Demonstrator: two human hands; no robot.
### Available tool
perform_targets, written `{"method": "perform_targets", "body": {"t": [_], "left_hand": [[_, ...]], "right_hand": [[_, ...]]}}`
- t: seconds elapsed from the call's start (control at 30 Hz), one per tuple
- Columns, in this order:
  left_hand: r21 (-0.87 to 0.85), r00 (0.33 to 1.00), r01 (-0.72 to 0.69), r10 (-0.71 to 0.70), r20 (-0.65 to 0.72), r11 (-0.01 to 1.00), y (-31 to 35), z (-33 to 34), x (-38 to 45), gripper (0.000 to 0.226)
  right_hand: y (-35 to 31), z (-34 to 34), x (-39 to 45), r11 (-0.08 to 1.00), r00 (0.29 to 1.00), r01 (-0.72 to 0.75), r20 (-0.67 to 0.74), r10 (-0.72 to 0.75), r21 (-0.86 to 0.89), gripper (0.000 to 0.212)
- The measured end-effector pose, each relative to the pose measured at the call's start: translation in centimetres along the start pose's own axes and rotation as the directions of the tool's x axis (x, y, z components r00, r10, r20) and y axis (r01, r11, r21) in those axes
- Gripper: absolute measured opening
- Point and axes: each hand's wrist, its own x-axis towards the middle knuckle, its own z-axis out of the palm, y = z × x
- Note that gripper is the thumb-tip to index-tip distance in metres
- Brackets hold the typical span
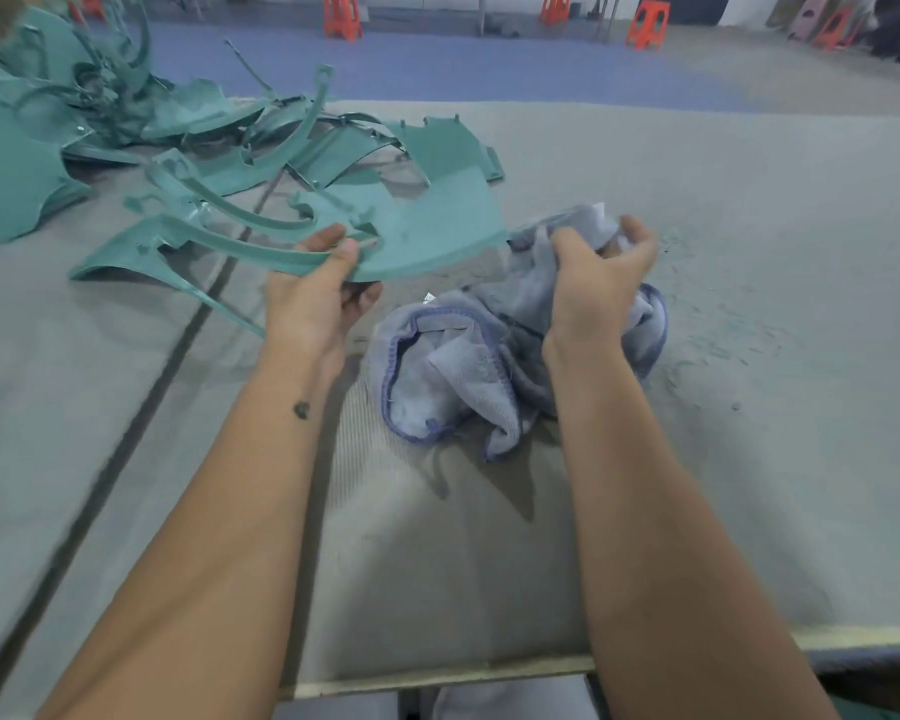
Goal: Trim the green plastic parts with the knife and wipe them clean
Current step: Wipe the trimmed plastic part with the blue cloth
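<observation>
left hand (328, 283): thumb over, fingers under, pinching green plastic part (427, 236)
right hand (601, 283): fingers curled, gripping bunched blue-grey cloth (448, 366)

Green plastic part (427, 236): flat teal-green, uniform, no pattern; same teal on its curved ribs. Pile of plastic parts (100, 116) at far left: same teal-green, some darker in shadow.

Cloth (458, 366): pale grey-lavender terry, edged with darker blue-violet stitched hem; small white tag at one fold.

Table cover (697, 407): dull grey felt-like, faint ribbed striping near centre; one dark line (141, 407) runs diagonally across left side. Dark specks scattered on grey at right.

Floor (437, 65) beyond: blue, then grey. Stools (342, 15): bright orange-red.

Left forearm: small dark mark (301, 410).
</observation>
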Motion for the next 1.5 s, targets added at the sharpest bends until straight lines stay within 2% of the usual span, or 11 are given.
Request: {"method": "perform_targets", "body": {"t": [0.17,0.3,0.63,0.8,0.9,1.0,1.03,1.13,1.23,1.33,1.5], "left_hand": [[0.033,0.998,0.001,0.001,-0.055,0.999,0.4,-0.9,0.4,0.019],[0.064,0.978,-0.089,0.100,-0.181,0.994,0.7,-1.5,0.6,0.023],[0.008,0.866,-0.352,0.329,-0.376,0.936,0.4,-1.1,0.9,0.011],[-0.092,0.898,-0.288,0.236,-0.371,0.953,0.2,-0.9,1.0,0.014],[-0.210,0.921,-0.235,0.148,-0.361,0.949,0.2,-0.6,0.9,0.011],[-0.356,0.936,-0.201,0.072,-0.344,0.913,0.3,-0.7,0.9,0.009],[-0.424,0.947,-0.181,0.041,-0.318,0.887,0.5,-0.9,0.9,0.005],[-0.433,0.956,-0.137,0.004,-0.295,0.891,1.2,-1.7,1.3,0.006],[-0.055,0.958,-0.089,0.071,-0.277,0.994,1.6,-2.4,1.6,0.015],[0.215,0.996,-0.004,0.022,-0.083,0.977,1.5,-2.7,1.3,0.007],[0.133,0.998,0.053,-0.057,0.025,0.990,0.8,-1.6,0.7,0.010]], "right_hand": [[-0.7,-0.5,0.0,0.969,0.968,0.248,-0.025,-0.248,-0.001,0.032],[-0.5,-0.6,0.2,0.905,0.934,0.357,0.082,-0.347,-0.232,0.011],[-0.3,-0.8,0.8,0.894,0.973,0.227,0.124,-0.193,-0.387,0.026],[-0.4,-0.1,-1.5,0.608,0.750,0.661,0.403,-0.524,-0.440,0.015],[0.2,1.0,-2.1,0.585,0.792,0.566,0.581,-0.188,-0.581,0.048],[1.0,1.0,-1.6,0.094,0.733,0.677,0.680,-0.005,-0.730,0.039],[0.9,0.9,-1.5,0.052,0.717,0.696,0.696,-0.020,-0.716,0.027],[0.8,0.8,-1.3,0.187,0.769,0.638,0.628,-0.115,-0.747,0.021],[0.6,0.3,-0.7,0.340,0.857,0.484,0.359,-0.369,-0.806,0.022],[-0.4,-0.6,-0.7,0.427,0.751,0.536,0.180,-0.636,-0.728,0.018],[-1.3,0.4,-2.5,0.494,0.689,0.722,0.436,-0.579,-0.485,0.020]]}}
